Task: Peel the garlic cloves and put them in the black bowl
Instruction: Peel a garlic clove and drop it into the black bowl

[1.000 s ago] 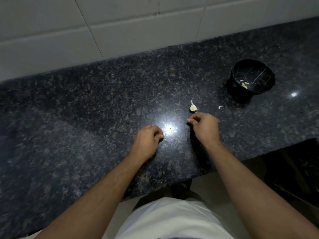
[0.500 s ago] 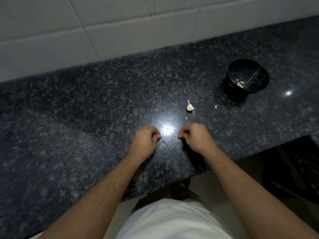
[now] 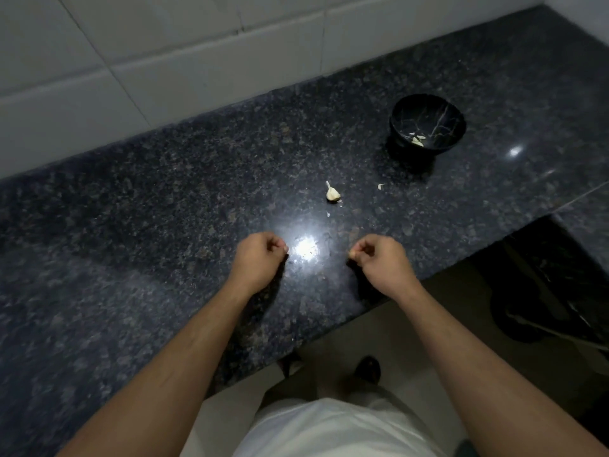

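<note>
A black bowl [image 3: 395,125] with pale veins stands on the dark granite counter [image 3: 164,199] at the right rear, with a few peeled garlic cloves [image 3: 418,141] inside. An unpeeled piece of garlic [image 3: 332,193] with a pointed tip lies on the counter between the bowl and my hands. My right hand [image 3: 382,262] is near the counter's front edge, its fingertips pinching a small pale garlic clove [image 3: 352,255]. My left hand [image 3: 258,258] is beside it to the left, fingers curled into a fist, and nothing shows in it.
A scrap of peel [image 3: 380,186] lies left of the bowl's foot, and tiny flakes lie near the garlic piece. A white tiled wall [image 3: 164,70] backs the counter. The counter steps back at the right above a dark gap [image 3: 543,285].
My right hand has drawn back from beside the garlic piece toward the front edge, with a small clove in its fingertips. My left hand has stayed in place.
</note>
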